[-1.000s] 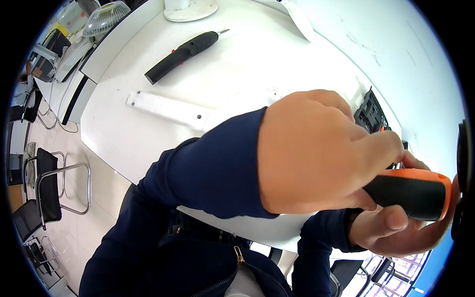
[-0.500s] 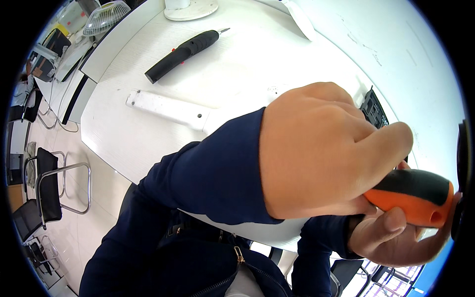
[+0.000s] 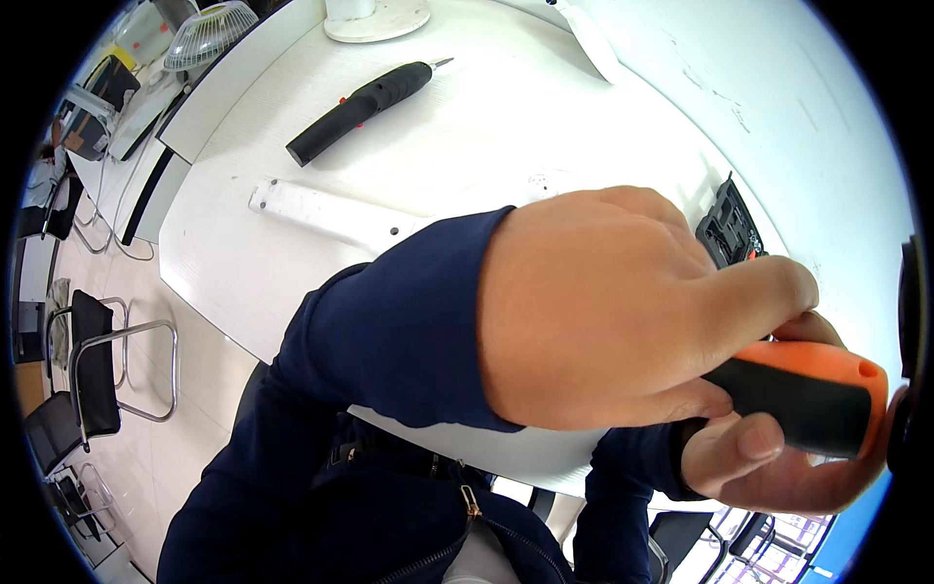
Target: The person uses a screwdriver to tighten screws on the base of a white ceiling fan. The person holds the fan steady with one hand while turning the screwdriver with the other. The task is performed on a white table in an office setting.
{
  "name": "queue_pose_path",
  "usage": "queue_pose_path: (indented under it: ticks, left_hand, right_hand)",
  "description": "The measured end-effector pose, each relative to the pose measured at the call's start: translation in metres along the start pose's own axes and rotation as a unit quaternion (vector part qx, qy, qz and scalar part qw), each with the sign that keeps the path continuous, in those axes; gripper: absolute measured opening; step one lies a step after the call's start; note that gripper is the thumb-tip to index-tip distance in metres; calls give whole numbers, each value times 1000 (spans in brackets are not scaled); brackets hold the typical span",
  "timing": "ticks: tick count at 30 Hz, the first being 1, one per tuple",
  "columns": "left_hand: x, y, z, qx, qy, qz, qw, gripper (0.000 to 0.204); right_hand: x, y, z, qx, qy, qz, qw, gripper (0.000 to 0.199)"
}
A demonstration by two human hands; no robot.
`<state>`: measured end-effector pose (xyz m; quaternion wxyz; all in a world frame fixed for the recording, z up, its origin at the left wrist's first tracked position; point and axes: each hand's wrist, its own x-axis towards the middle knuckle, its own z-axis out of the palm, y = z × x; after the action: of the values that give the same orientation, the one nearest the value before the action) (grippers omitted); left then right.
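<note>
An orange-and-black tool handle (image 3: 808,394) with a small hole near its end lies between my hands at the right; its working end is hidden, so I cannot tell the tool's exact kind. My left hand (image 3: 603,311) reaches across from the left, back upward, with thumb and fingers closed on the handle's inner end. Beneath and beside the handle is my right hand (image 3: 778,472), its thumb raised against the near side and its fingers curled round toward the outer end.
A black pen-shaped electric screwdriver (image 3: 360,114) and a long white bar-shaped part (image 3: 331,214) lie on the white table (image 3: 233,282). Behind my left hand sits an open black tool case (image 3: 728,229). A white round base (image 3: 377,21) stands at the back. Chairs (image 3: 97,370) stand on the floor at left.
The handle has turned about its length: its orange side now faces up and the black side is lower. My left hand has shifted slightly left, uncovering more of the black case.
</note>
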<state>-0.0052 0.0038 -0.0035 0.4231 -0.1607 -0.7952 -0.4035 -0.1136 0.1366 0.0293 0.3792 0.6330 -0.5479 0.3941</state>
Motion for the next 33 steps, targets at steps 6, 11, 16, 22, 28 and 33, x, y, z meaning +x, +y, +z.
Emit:
queue_pose_path:
  ticks: [6,11,16,22,28,33]
  left_hand:
    - [1,4,3,108,73,40,991,43]
    - [-4,7,13,223,164,93,956,43]
    - [0,0,12,174,137,87,971,43]
    - [-1,3,4,92,43,66,993,39]
    - [13,14,-17,-54,-69,-59,994,36]
    - [6,15,-15,35,32,44,998,38]
  right_hand:
    - [-10,-4,4,-28,59,16,998,64]
    - [-14,1,-4,-89,66,25,994,68]
    - [-12,-1,3,-133,63,12,989,66]
    - [-16,-3,2,-89,121,116,982,62]
    - [0,36,0,-414,81,-415,806,57]
    - [-1,18,-12,-262,40,-221,938,59]
